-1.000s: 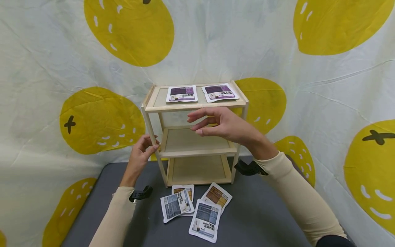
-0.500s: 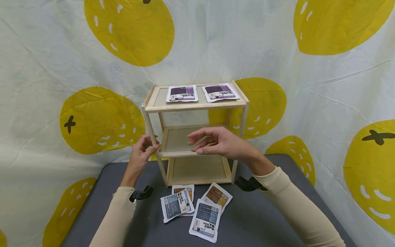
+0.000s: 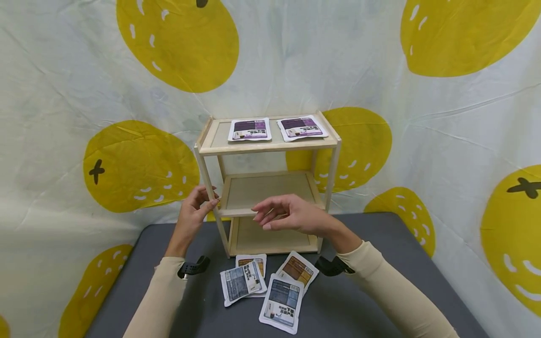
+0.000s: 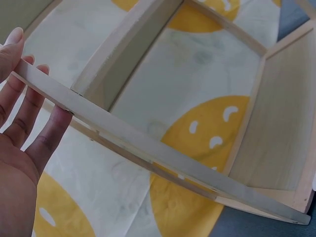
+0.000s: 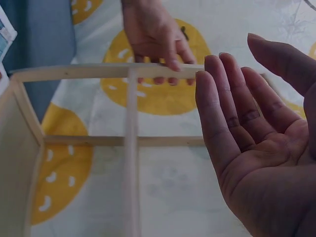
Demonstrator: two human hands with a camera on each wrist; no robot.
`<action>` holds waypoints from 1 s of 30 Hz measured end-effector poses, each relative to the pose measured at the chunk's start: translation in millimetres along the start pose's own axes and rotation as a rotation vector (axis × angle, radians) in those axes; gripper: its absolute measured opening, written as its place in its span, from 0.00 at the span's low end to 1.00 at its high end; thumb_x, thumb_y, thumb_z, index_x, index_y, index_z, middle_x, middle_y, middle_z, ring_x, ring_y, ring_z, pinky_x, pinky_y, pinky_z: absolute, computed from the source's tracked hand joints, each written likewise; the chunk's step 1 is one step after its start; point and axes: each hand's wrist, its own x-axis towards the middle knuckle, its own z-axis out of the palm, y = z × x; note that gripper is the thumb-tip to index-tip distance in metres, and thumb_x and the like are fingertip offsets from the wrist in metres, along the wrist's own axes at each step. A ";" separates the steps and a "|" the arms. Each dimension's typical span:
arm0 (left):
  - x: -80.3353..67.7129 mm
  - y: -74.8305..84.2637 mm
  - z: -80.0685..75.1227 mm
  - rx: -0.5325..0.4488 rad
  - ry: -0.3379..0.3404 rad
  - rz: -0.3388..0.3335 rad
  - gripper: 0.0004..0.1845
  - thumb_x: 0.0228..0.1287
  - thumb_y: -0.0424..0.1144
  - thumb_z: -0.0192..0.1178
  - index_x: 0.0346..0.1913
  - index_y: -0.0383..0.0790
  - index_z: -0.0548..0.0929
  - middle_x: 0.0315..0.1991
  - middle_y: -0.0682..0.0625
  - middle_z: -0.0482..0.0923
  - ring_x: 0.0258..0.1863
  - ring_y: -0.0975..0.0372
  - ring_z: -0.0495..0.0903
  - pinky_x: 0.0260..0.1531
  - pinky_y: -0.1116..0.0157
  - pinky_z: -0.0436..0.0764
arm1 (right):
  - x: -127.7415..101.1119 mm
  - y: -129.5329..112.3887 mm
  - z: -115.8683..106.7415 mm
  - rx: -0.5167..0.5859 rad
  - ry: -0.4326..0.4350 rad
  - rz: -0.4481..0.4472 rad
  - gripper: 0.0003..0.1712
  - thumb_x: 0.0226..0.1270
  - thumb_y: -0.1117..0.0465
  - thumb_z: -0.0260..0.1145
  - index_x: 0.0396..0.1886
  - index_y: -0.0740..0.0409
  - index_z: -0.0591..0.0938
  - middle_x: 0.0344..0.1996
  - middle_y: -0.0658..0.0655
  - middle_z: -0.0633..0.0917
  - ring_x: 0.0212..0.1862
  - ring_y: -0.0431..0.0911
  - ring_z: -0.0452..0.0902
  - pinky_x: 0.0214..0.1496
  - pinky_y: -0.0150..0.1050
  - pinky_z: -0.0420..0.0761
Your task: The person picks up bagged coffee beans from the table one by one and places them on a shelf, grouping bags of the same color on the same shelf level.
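A three-tier wooden shelf (image 3: 267, 146) stands at the back of a grey table (image 3: 363, 300). My left hand (image 3: 210, 197) grips the shelf's front left post (image 4: 148, 148), thumb in front and fingers behind it, as the right wrist view also shows for the left hand (image 5: 155, 42). My right hand (image 3: 276, 217) hovers open and empty in front of the middle shelf's front edge, its palm (image 5: 256, 148) bare. Two purple packets (image 3: 250, 129) (image 3: 301, 126) lie flat on the top tier. The middle and bottom tiers hold nothing.
Several packets lie on the table before the shelf: two blue-grey ones (image 3: 241, 281) (image 3: 282, 300), a brown one (image 3: 297, 270), and another brown one (image 3: 252, 259) partly covered. A white cloth with yellow fruit prints (image 3: 139, 164) hangs close behind.
My right hand has come down from the top tier's front edge to the middle tier's level, still empty. The left hand has stayed on the post.
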 end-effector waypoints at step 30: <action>0.2 -0.4 0.2 -0.002 0.001 0.000 0.17 0.71 0.26 0.60 0.60 0.29 0.74 0.48 0.25 0.76 0.46 0.61 0.79 0.50 0.69 0.77 | 13.1 93.0 46.9 0.148 -0.041 0.098 0.28 0.70 0.68 0.67 0.68 0.61 0.75 0.58 0.66 0.83 0.57 0.51 0.83 0.59 0.42 0.82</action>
